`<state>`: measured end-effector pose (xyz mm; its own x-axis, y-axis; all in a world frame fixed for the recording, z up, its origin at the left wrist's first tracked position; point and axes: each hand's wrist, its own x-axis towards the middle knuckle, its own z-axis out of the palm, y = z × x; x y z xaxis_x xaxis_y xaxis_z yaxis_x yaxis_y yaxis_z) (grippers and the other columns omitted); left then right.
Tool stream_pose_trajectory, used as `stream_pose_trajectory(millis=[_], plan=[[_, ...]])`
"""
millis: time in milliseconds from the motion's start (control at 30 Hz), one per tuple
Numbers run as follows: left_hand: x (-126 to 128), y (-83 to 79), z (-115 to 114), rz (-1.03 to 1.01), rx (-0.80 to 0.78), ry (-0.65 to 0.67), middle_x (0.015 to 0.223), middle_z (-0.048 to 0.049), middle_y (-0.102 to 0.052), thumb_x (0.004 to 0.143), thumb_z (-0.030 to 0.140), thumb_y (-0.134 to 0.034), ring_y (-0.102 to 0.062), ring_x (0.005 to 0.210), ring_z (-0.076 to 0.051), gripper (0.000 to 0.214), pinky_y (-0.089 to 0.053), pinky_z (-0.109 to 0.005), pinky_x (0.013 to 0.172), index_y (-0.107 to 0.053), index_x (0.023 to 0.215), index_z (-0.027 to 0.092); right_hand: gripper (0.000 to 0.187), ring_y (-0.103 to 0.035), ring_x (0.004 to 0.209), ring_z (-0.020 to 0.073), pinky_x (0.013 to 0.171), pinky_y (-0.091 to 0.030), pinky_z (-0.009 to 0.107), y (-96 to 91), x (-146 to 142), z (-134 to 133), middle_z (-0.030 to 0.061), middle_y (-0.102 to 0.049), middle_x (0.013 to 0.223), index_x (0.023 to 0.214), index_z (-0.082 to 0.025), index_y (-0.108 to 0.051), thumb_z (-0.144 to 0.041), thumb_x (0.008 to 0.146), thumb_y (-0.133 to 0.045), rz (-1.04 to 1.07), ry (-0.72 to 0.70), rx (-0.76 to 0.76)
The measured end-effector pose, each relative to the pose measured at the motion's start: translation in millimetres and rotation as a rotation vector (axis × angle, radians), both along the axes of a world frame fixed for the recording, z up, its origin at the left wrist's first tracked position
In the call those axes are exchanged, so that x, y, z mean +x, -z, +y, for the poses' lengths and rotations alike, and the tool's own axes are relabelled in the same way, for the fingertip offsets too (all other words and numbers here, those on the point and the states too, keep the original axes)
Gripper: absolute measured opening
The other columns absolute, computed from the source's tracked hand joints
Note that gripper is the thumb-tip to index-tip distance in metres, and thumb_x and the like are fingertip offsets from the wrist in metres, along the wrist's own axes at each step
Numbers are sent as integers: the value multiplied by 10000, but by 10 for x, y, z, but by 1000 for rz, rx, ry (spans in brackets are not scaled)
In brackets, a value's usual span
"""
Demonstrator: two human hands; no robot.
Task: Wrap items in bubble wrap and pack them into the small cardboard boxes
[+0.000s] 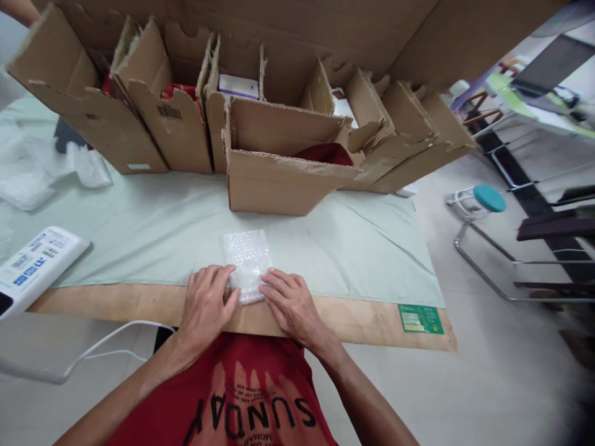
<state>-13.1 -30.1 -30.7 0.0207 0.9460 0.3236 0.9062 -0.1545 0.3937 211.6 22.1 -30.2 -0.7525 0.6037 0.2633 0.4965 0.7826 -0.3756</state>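
Observation:
A small rectangular piece of bubble wrap (253, 257) lies at the near edge of the table, its lower end over the wooden strip. My left hand (207, 303) grips its left edge, with the index finger and thumb against the plastic. On the opposite side, the fingers of my right hand (290, 303) are close together and press on the right edge. Whether anything is inside the wrap, I cannot tell.
Cardboard bins (274, 179) stand along the back, some with red items and white boxes. Loose bubble wrap (28, 167) lies at left, near a white labelled device (39, 263) with a cable. A green card (421, 319) is at the right corner; a teal stool (489, 198) stands beyond.

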Motion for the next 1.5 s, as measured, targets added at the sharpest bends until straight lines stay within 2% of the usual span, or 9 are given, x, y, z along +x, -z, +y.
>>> stream_pose_trajectory(millis=[133, 233, 400, 533, 800, 1033, 1233, 1333, 1500], plan=[[-27, -79, -102, -77, 93, 204, 1207, -157, -668, 924, 245, -652, -587, 1124, -308, 251, -468, -458, 951, -636, 1157, 154, 248, -679, 1134, 259, 896, -489, 429, -6, -32, 86, 89, -779, 1144, 1165, -195, -684, -107, 997, -525, 96, 1, -9], [-34, -61, -132, -125, 54, 267, 1093, -103, -719, 935, 203, -632, -627, 1065, -271, 134, -475, -428, 921, -652, 1066, 180, 224, -714, 977, 220, 864, -513, 394, -69, -44, 137, 74, -792, 1031, 1131, -198, -704, -150, 1017, -517, 114, -3, -113], [-32, 60, -22, -308, -33, 49, 872, -42, -740, 953, 227, -588, -678, 795, -195, 135, -521, -339, 763, -677, 1048, 188, 253, -728, 931, 197, 836, -567, 342, -47, -134, 214, 63, -777, 1053, 1208, -232, -691, -244, 1035, -507, 201, 167, -249], [-45, 86, 108, -302, -96, -69, 836, -36, -747, 932, 259, -587, -680, 702, -183, 181, -530, -308, 688, -695, 1057, 184, 250, -686, 1024, 239, 870, -551, 391, -18, -142, 175, 106, -730, 1116, 1231, -215, -660, -238, 996, -577, 301, 320, -22], [-55, 53, 188, -245, -139, -123, 842, -40, -708, 931, 297, -568, -651, 722, -178, 249, -537, -313, 724, -675, 1124, 182, 251, -619, 1163, 281, 914, -474, 445, 39, -216, 131, 114, -733, 1200, 1207, -205, -688, -185, 983, -576, 33, 63, 31], [-67, -130, 65, -1000, -294, -304, 1129, -116, -724, 883, 428, -642, -711, 1014, -220, 420, -580, -381, 910, -625, 1201, 155, 225, -702, 955, 225, 860, -522, 389, -18, -268, 192, 79, -781, 1040, 1111, -233, -736, -213, 1006, -537, 269, 276, -229], [163, -141, 89, -1436, -500, -129, 1243, -129, -722, 808, 380, -700, -690, 1156, -246, 505, -529, -407, 1049, -605, 1249, 154, 199, -716, 880, 205, 812, -564, 320, -154, -339, 15, 51, -776, 967, 1047, -217, -734, -292, 978, -563, 482, 319, -708], [207, -130, 123, -1394, -489, -118, 1161, -99, -751, 825, 363, -669, -704, 1088, -224, 422, -552, -366, 986, -632, 1195, 165, 214, -706, 849, 195, 763, -571, 298, -159, -317, -16, 54, -759, 938, 1043, -199, -716, -310, 975, -547, 533, 337, -805], [195, -190, 131, -984, -427, -16, 1107, -68, -760, 904, 267, -557, -710, 1021, -201, 288, -563, -342, 925, -656, 1165, 196, 427, -667, 1072, 243, 925, -553, 383, -285, -134, 83, 119, -669, 1264, 1268, -221, -641, -389, 877, -682, 464, 296, -595]])
